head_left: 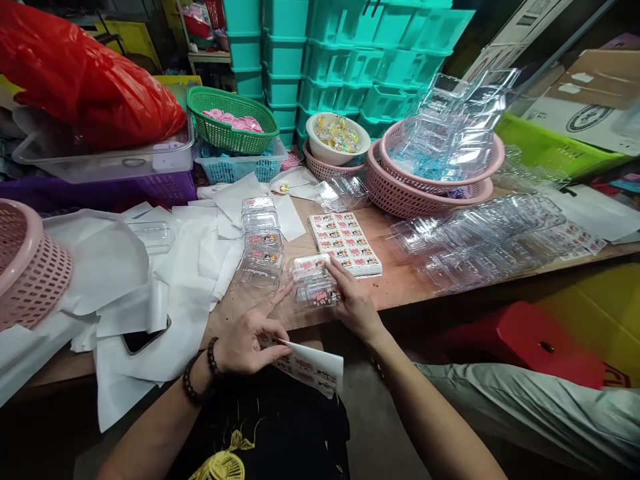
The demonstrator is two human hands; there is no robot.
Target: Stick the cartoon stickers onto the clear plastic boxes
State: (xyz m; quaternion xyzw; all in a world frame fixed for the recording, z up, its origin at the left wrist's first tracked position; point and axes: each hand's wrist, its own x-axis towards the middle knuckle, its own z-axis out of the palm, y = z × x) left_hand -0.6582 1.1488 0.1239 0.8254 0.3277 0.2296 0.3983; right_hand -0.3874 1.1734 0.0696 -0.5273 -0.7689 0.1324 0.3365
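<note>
Between thumb and curled fingers, my left hand [255, 337] grips a sheet of printed stickers [313, 365] that hangs over the table's front edge. Its index finger points out toward a clear plastic case [316, 283]. My right hand [353, 300] has its fingertips on that case, at a sticker on its upper part; whether the sticker is pressed flat I cannot tell. To the left lies a row of clear cases with stickers [264, 257]. Just behind the right hand sits a stack of sticker sheets [350, 243].
Crumpled white backing paper [193, 267] covers the left, with a phone [145, 339] partly under it. More clear cases [480, 233] spread along the right. Pink baskets [377, 187], a white bowl [320, 152] and a green basket [200, 120] stand behind. Teal crates [285, 63] rise at the back.
</note>
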